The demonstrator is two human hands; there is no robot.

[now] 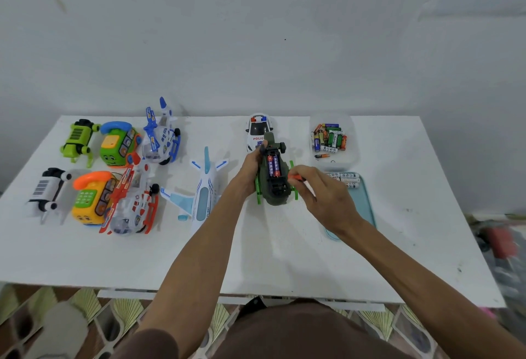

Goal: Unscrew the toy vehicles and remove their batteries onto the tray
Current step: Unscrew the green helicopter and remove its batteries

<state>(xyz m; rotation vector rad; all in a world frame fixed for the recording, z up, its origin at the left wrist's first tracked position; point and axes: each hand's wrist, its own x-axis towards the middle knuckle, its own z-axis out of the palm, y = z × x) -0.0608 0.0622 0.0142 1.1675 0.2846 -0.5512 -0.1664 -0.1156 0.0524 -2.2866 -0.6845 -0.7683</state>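
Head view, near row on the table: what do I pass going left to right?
White-and-black robot toy, orange phone toy, red helicopter, white airplane, green helicopter, teal tray.

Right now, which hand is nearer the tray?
Right. The right hand, holding a screwdriver, is at the tray edge; the left hand grips the green toy, farther left.

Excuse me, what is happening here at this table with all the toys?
A person is working on a dark green toy helicopter, turned upside down. The left hand grips its far end; the right hand holds a small orange-handled screwdriver beside it. The battery compartment is open, with batteries still inside. A few white batteries already lie on the teal tray.
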